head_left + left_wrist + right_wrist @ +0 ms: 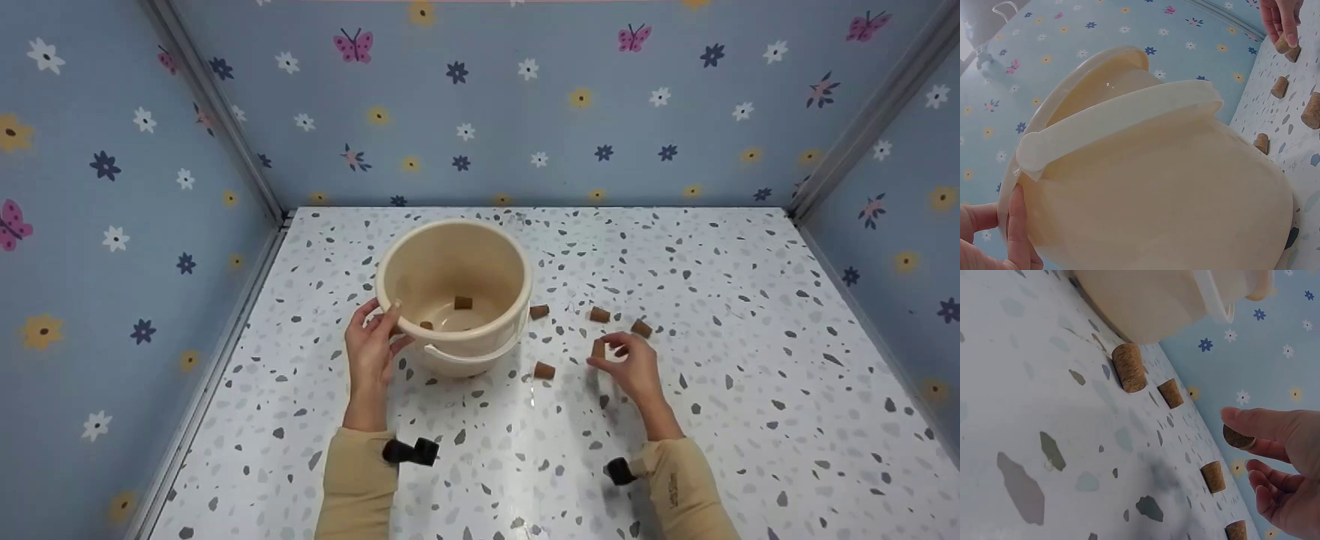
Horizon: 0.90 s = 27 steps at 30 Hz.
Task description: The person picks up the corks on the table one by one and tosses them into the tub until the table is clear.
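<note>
A cream plastic bucket (457, 345) with a white handle (1129, 121) stands on the speckled table. My left hand (370, 352) grips its rim on the near left, thumb over the edge and fingers outside. Inside the bucket lie a cork (463, 302) and at least one more, partly hidden by the near wall. To the right of the bucket, my right hand (634, 367) pinches a cork (1238, 437) between thumb and fingers, held above the table. Loose corks lie around it: one cork (544, 370) near the bucket, another cork (599, 314) beyond the hand.
Two further corks lie on the table, one cork (539, 311) beside the bucket's right wall and one cork (641, 328) just past my right knuckles. Blue flowered panels (525, 112) enclose the table's back and sides. A black strap mount (411, 451) sits at my left wrist.
</note>
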### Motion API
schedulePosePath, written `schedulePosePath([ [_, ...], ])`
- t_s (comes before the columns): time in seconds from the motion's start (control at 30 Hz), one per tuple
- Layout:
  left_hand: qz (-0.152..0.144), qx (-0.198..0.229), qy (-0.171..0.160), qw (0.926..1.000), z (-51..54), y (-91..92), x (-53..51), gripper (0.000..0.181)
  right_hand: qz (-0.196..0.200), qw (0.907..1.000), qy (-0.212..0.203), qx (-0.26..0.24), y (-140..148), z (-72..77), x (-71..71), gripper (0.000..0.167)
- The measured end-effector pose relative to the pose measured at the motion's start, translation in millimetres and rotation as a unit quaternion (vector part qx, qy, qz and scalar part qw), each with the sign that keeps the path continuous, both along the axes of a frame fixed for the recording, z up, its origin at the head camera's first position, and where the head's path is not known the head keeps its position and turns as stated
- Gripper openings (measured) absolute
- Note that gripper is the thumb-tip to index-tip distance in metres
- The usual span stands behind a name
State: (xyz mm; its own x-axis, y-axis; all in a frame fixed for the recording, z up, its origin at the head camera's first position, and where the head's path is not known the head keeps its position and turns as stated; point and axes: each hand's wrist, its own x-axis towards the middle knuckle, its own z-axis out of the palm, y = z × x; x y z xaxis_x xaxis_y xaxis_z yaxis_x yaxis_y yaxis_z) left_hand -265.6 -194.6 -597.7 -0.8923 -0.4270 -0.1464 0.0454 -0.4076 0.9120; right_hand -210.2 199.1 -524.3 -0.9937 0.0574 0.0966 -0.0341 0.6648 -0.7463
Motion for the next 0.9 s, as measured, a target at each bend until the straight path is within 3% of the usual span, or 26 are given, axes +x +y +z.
schedulePosePath([
  [0.13, 0.007, -0.002, 0.001, 1.0, -5.4, -1.1, -2.9, 0.062, 0.012, 0.9997, 0.022, -0.006, -5, 11.4, 3.2, 0.038],
  [0.43, 0.011, -0.021, 0.001, 0.9997, 1.0, 1.0, 2.0, 0.059, 0.056, 0.994, 0.091, -0.024, -17, 38.7, 10.9, 0.034],
  [0.6, 0.004, -0.003, 0.001, 1.0, -2.6, -1.3, -1.2, 0.059, 0.068, 0.9901, 0.119, -0.032, -28, 55.8, 13.1, 0.035],
  [0.67, -0.002, 0.006, -0.011, 0.9999, 13.8, 2.1, 6.4, 0.058, 0.072, 0.9882, 0.131, -0.034, -33, 61.6, 13.5, 0.035],
  [0.7, -0.011, 0.024, -0.009, 0.9996, 35.8, 7.8, 17.8, 0.054, 0.076, 0.9871, 0.137, -0.036, -35, 64.1, 13.8, 0.034],
  [0.83, -0.013, 0.021, -0.037, 0.999, 99.2, 25.8, 49.5, 0.048, 0.091, 0.9818, 0.162, -0.042, -44, 72.1, 13.9, 0.035],
  [0.9, -0.014, 0.021, -0.035, 0.9991, 102.8, 26.8, 51.5, 0.047, 0.101, 0.9786, 0.172, -0.051, -49, 76.1, 14.2, 0.035],
])
